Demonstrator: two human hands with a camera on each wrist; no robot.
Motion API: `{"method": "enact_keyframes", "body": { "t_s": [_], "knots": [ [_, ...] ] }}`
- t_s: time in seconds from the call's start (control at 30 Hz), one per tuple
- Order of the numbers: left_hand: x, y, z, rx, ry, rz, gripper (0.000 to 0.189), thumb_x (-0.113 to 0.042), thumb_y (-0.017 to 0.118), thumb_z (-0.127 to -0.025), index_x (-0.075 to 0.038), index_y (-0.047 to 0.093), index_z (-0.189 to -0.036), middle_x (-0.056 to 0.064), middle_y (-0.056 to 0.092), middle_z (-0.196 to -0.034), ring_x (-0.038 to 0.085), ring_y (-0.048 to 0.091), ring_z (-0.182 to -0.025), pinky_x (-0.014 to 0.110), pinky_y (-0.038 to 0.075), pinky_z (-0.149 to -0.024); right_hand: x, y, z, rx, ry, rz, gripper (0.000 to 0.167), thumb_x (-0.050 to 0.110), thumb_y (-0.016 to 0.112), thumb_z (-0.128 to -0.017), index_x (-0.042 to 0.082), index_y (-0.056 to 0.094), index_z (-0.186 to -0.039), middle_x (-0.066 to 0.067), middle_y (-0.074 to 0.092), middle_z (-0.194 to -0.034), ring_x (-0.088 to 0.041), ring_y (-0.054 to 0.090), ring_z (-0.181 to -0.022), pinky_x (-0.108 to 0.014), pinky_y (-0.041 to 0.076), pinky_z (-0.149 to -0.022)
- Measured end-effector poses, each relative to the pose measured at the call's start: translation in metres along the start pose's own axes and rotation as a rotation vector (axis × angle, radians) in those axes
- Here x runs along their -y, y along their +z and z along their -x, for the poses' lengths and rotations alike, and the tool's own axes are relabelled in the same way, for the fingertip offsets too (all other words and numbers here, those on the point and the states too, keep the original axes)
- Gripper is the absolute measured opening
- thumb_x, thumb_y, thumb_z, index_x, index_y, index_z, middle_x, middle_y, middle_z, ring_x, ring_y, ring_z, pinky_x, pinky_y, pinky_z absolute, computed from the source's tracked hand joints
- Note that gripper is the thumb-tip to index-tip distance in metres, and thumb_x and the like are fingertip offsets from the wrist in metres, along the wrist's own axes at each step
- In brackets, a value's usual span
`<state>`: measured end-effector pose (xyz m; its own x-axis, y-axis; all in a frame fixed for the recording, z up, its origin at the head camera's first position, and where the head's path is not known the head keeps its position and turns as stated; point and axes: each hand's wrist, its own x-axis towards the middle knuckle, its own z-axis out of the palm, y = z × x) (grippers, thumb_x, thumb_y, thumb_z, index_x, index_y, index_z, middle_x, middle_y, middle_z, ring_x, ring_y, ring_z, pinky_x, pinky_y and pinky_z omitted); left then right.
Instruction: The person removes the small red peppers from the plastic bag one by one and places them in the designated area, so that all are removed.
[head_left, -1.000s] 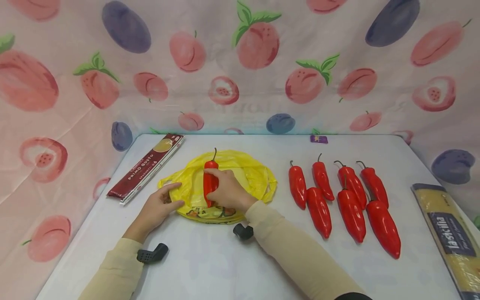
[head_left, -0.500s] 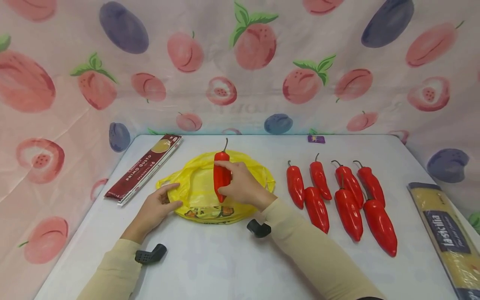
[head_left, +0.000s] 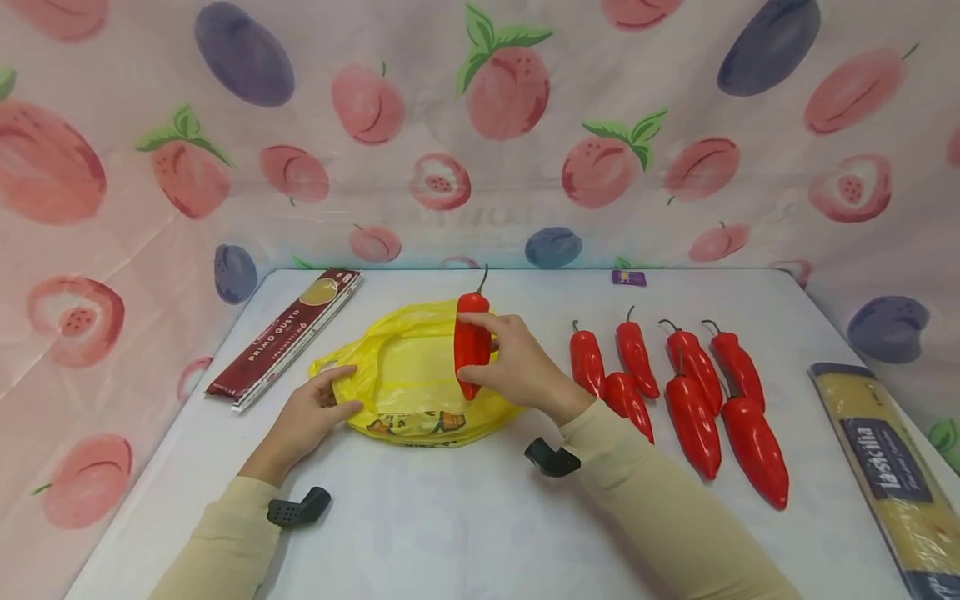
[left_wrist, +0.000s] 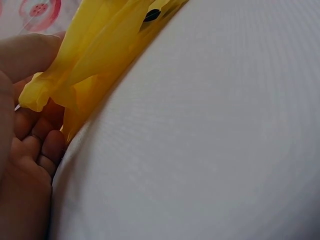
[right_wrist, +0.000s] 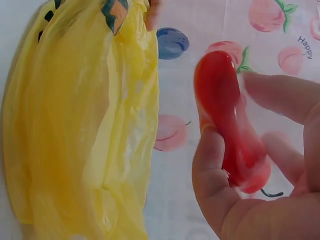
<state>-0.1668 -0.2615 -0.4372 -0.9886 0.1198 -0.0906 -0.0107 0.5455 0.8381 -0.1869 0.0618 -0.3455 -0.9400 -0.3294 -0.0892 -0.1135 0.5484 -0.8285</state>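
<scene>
My right hand (head_left: pixel 517 362) grips a long red chili pepper (head_left: pixel 472 342) between thumb and fingers, its stem pointing up in the head view. The pepper hangs above the right part of a yellow plastic bag (head_left: pixel 412 362), which lies on the table with its mouth spread open. In the right wrist view the pepper (right_wrist: pixel 220 95) is apart from the bag (right_wrist: pixel 75 125). My left hand (head_left: pixel 311 417) holds the left edge of the bag; in the left wrist view the bag's crumpled edge (left_wrist: pixel 80 70) passes between thumb and fingers.
Several red peppers (head_left: pixel 693 425) lie in a group right of the bag, partly behind the right sleeve. A dark red spaghetti pack (head_left: pixel 285 333) lies at left, a yellow pasta pack (head_left: pixel 881 467) at right. A small purple packet (head_left: pixel 628 277) is near the back edge.
My right hand has moved right and a little upward with the pepper, from the bag's middle to over its right side. My left hand has stayed at the bag's edge.
</scene>
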Motion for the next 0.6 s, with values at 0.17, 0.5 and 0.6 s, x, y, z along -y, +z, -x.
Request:
{"method": "enact_keyframes", "body": {
  "t_s": [0.17,0.5,0.6],
  "knots": [
    [0.0,0.001,0.0,0.004,-0.007,-0.007,0.068,-0.03,0.074,-0.092,-0.01,0.045,-0.15,0.022,0.046,-0.147,0.033,0.05,-0.122,0.05,0.04,-0.102,-0.004,-0.007,0.007,-0.052,-0.038,-0.015,0.064,0.018,0.076,-0.089,0.022,0.049,-0.147,-0.012,0.041,-0.136,-0.031,0.046,-0.12,-0.037,0.059,-0.075],
    [-0.001,0.0,0.0,0.008,-0.002,0.0,0.067,-0.029,0.074,-0.092,-0.009,0.046,-0.149,0.021,0.045,-0.148,0.035,0.048,-0.126,0.053,0.037,-0.106,-0.02,-0.027,0.023,-0.103,-0.016,0.016,0.062,0.014,0.075,-0.09,0.021,0.05,-0.146,-0.014,0.041,-0.139,-0.035,0.046,-0.121,-0.04,0.059,-0.076],
    [-0.002,0.0,0.0,0.011,-0.005,-0.001,0.068,-0.03,0.074,-0.092,-0.009,0.045,-0.15,0.022,0.044,-0.149,0.035,0.047,-0.127,0.053,0.037,-0.106,-0.027,-0.032,0.027,-0.105,-0.009,0.037,0.063,0.014,0.075,-0.089,0.02,0.051,-0.146,-0.015,0.042,-0.138,-0.036,0.047,-0.121,-0.04,0.059,-0.076]
  ]
}}
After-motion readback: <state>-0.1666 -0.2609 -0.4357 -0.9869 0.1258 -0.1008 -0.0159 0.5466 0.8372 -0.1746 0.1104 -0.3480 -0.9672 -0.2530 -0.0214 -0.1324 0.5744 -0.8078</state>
